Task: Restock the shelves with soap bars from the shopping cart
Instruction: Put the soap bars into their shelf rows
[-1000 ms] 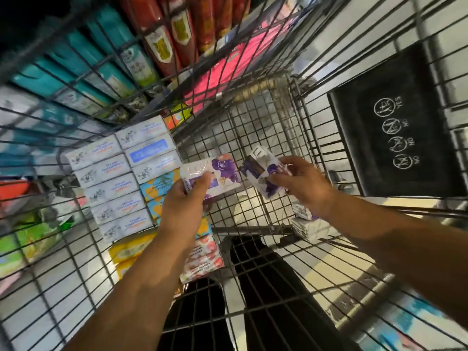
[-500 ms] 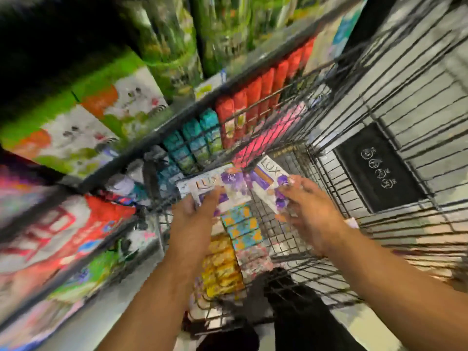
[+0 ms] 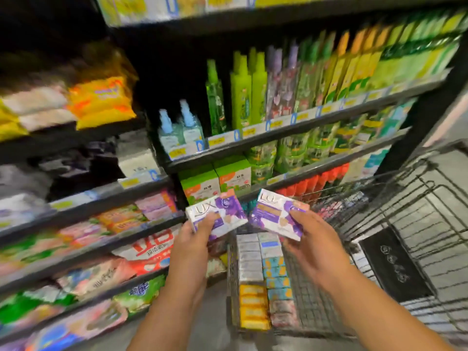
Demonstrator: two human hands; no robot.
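- The shelves [image 3: 255, 134] are packed row on row, and much of the view is blurred, so we cannot tell where the purple bars belong; a wrong slot is our likeliest slip, and pushing into a full row could tip neighbours off the lip
- The cart [image 3: 307, 295] stands just beside the shelves on our right, its wire rim below our wrists; a low swing of the right arm could catch it, while the room above the rim and leftward to the shelves looks open
- The stack [image 3: 260, 274] of boxed soap lies along the cart's shelf-side wall, under our hands; a dropped bar would likely land there or slip to the floor
- Our left hand [image 3: 195, 239] pinches the left bar [image 3: 222, 211] by its lower corner; our right hand [image 3: 311, 239] pinches the right bar [image 3: 273, 214] by its lower edge
- Both bars hang tilted above the cart, near each other but apart; held by an edge only, the glossy wrap could slide if we reach fast
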